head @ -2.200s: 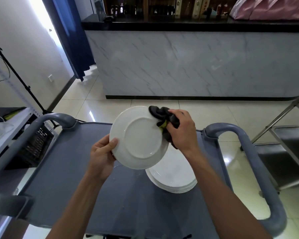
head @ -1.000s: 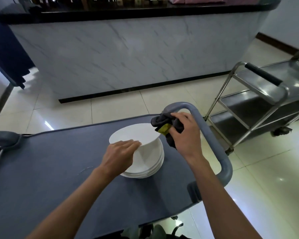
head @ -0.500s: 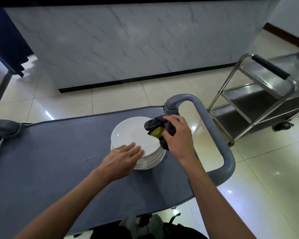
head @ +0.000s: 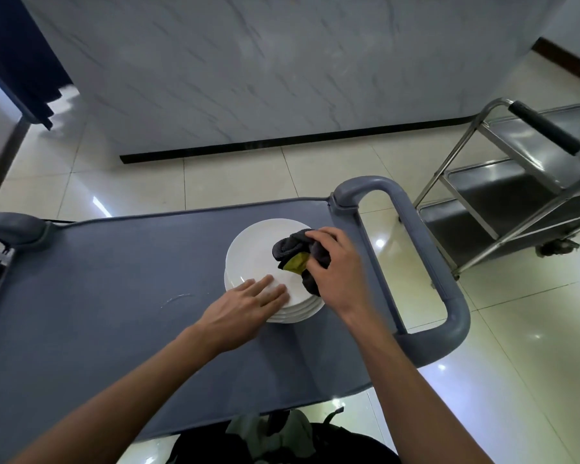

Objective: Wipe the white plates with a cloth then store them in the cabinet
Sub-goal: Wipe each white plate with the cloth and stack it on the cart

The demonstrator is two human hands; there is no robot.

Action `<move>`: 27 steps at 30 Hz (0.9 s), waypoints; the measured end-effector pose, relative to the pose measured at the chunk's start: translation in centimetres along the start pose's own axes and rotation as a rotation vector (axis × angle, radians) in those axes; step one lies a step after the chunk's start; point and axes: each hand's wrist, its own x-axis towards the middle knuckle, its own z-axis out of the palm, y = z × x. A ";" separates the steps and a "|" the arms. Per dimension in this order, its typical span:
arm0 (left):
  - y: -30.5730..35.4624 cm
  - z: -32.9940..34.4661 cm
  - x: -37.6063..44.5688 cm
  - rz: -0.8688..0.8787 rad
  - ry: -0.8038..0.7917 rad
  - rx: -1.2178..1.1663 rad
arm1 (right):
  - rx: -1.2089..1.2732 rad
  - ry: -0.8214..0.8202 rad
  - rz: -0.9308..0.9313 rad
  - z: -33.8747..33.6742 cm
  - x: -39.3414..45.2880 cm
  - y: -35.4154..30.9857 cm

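Observation:
A stack of white plates (head: 255, 256) rests on the right part of a grey cart top (head: 114, 296). My left hand (head: 245, 306) lies flat, fingers spread, on the near rim of the top plate. My right hand (head: 335, 272) is closed around a bunched dark grey cloth (head: 292, 249) with a yellow patch, pressing it onto the right side of that plate. No cabinet is in view.
The cart's grey loop handle (head: 432, 272) sits just right of the plates. A steel trolley (head: 523, 182) stands on the tiled floor at the right. A marble-faced counter (head: 265, 68) runs across the back. A dark curtain (head: 17, 58) hangs at the far left.
The plate I held up and wiped underneath has been laid face up on the stack. My left hand now rests flat on it while my right hand brought the cloth onto its top.

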 end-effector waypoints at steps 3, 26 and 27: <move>-0.2 0.3 -0.5 -0.014 -0.010 -0.032 | -0.007 -0.009 -0.011 0.9 0.1 -0.3; -8.2 0.0 -17.5 -1.192 0.747 -1.372 | -0.024 -0.399 -0.215 18.7 -1.8 -14.5; -8.4 0.5 -18.6 -1.217 0.728 -1.349 | -0.036 -0.419 -0.205 20.0 -2.3 -14.6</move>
